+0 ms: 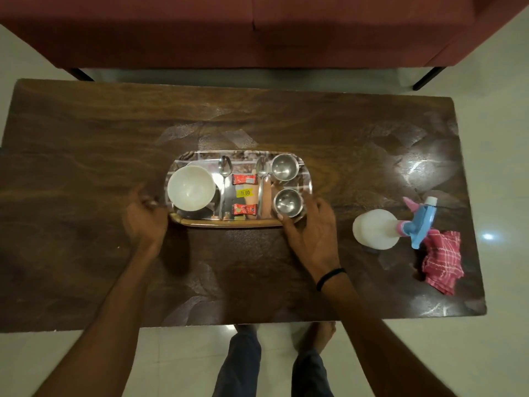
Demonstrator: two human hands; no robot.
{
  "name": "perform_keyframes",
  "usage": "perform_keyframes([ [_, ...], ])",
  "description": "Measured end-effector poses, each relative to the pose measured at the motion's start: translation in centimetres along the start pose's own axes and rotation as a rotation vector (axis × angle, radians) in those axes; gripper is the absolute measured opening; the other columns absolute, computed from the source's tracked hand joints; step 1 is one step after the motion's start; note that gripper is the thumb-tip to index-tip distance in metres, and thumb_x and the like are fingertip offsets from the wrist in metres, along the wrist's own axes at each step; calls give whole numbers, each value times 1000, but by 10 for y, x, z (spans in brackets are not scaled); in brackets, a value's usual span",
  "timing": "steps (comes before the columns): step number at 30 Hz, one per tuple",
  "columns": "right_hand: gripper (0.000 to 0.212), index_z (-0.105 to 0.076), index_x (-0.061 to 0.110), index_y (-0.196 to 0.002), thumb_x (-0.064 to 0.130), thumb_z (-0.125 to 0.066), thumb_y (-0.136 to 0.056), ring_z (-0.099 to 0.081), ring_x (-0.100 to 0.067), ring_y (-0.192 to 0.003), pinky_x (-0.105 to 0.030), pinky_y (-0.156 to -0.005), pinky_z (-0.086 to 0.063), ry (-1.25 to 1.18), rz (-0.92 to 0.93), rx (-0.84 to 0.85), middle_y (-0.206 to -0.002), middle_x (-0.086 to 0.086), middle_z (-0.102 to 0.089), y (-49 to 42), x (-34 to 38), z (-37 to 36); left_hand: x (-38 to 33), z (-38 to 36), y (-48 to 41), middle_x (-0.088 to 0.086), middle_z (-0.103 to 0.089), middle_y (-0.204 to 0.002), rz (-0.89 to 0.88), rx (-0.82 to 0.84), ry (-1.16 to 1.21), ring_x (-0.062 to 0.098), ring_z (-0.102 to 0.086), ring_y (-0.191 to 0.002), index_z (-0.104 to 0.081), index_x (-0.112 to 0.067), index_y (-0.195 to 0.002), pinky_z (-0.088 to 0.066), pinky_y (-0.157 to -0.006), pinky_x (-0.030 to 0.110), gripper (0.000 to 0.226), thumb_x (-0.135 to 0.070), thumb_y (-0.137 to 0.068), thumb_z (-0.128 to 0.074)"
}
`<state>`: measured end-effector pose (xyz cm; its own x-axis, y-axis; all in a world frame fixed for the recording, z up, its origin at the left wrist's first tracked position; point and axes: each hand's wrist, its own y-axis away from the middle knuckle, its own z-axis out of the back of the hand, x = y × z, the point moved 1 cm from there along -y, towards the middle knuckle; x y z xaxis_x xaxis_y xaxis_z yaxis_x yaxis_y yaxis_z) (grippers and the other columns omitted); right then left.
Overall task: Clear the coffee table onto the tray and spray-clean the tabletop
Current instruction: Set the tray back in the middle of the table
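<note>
An oval tray (229, 223) sits mid-table on the dark wooden coffee table (86, 167). It carries a white bowl (191, 187), two spoons (224, 173), red snack packets (243, 179) and two steel cups (287, 202). My left hand (144, 217), motion-blurred, curls around the tray's left end. My right hand (312, 227) grips the right near corner, thumb on the front rim beside the nearer cup. A white spray bottle with a blue and pink trigger head (375, 229) stands at the right, touching a pink checked cloth (442, 260).
A maroon sofa (257, 30) runs along the table's far side, with a narrow strip of floor between them. My legs and bare feet (315, 333) are at the table's near edge. Pale tiled floor surrounds the table.
</note>
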<state>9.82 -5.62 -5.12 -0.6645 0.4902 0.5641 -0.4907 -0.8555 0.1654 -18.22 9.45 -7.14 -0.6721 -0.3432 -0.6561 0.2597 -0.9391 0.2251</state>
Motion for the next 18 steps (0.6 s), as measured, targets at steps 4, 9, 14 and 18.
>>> perform_keyframes([
  [4, 18, -66, 14, -112, 24, -60, -97, -56, -9, -96, -29, -90, -48, -144, -74, -113, -107, -2, -67, 45, -17, 21, -13, 2, 58, 20, -65, -110, -216, -208, 37, 35, -59, -104, -60, -2, -122, -46, -94, 30, 35, -5, -87, -55],
  [9, 19, -70, 14, -109, 25, -58, -98, -63, -9, -94, -32, -90, -55, -221, -283, -150, -104, 1, -70, 95, -83, 43, -62, -35, 162, 18, -62, -114, -440, -24, 179, 29, -57, -109, -60, -1, -118, -47, -98, 23, 29, 6, -91, -57],
  [14, 13, -70, 14, -104, 16, -60, -96, -63, -12, -90, -35, -84, -55, -237, -349, -385, -100, 5, -68, 115, -155, 96, -119, -95, 250, -4, -58, -118, -474, 324, 273, 11, -56, -109, -57, -20, -125, -56, -86, 44, 33, -24, -93, -63],
  [18, 25, -61, 14, -114, 29, -59, -94, -59, -28, -104, -44, -94, -51, -68, -470, -384, -111, -11, -64, 89, -222, 127, -162, -150, 290, -9, -39, -141, -534, 514, 197, 5, -42, -129, -36, -22, -148, -40, -104, 23, 83, -42, -80, -80],
])
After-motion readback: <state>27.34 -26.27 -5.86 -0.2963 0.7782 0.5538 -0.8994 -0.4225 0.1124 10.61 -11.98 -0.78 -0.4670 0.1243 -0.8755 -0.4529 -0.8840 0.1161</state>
